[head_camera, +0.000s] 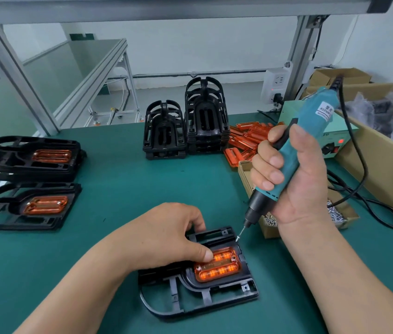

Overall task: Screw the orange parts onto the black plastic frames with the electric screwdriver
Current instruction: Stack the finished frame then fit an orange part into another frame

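Two holes show in the orange part (219,268), one at its near left corner and one at its far right corner. Whether a screw already sits in either hole is too small to tell. The part lies seated in the frame (178,307), which rests flat on the table (123,189) in front of the person.

The left hand (166,237) grips the far edge of the frame with curled fingers, and its thumb presses on the part. The right hand (296,179) is wrapped around the screwdriver (308,126), which is tilted. A screw (238,237) hangs on the bit just above the far right edge of the frame, not yet in a hole.

I judge that the step in hand is bringing a screw to the part. The next move calls for lowering the tip into the far right hole with the tool more upright.

How far the left fingers reach under the frame is hidden. The right wrist covers most of the box of screws (270,227).
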Motion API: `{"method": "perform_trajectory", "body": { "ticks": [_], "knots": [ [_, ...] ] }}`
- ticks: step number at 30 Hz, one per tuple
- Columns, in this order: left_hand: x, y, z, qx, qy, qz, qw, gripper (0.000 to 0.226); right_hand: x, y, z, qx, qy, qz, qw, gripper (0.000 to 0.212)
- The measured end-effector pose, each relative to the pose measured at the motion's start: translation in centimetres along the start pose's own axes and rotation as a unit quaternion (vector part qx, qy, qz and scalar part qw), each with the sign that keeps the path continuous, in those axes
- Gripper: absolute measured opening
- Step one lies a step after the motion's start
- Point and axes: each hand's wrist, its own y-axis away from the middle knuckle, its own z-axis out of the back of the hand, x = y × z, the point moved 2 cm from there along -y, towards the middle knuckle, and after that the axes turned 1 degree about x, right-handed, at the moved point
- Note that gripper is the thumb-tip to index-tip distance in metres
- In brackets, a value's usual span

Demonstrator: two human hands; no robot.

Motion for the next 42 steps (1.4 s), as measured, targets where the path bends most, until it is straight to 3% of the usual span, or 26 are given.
{"method": "perform_trajectory", "body": {
  "ticks": [4,8,23,35,42],
  "knots": [
    [0.0,-0.1,-0.1,0.006,-0.003,0.007,1.0,0.042,-0.5,0.3,-0.4,0.051,0.013,-0.013,0.999,0.023],
    [-0.1,-0.1,-0.1,0.01,-0.005,0.011,1.0,0.043,-0.9,0.4,-0.6,0.087,0.02,-0.03,0.996,0.035],
    [-0.2,-0.4,-0.2,0.017,-0.013,0.007,1.0,0.042,-1.7,0.8,-1.2,0.124,0.047,-0.075,0.988,0.037],
    [-0.6,-0.2,-0.2,0.022,-0.01,0.015,1.0,0.039,-1.9,1.9,-3.7,0.188,0.135,-0.084,0.969,0.039],
    [-0.7,-0.1,-0.3,0.038,0.017,0.015,0.999,0.041,-2.9,2.3,-4.8,0.235,0.202,-0.097,0.946,0.057]
  ]
}}
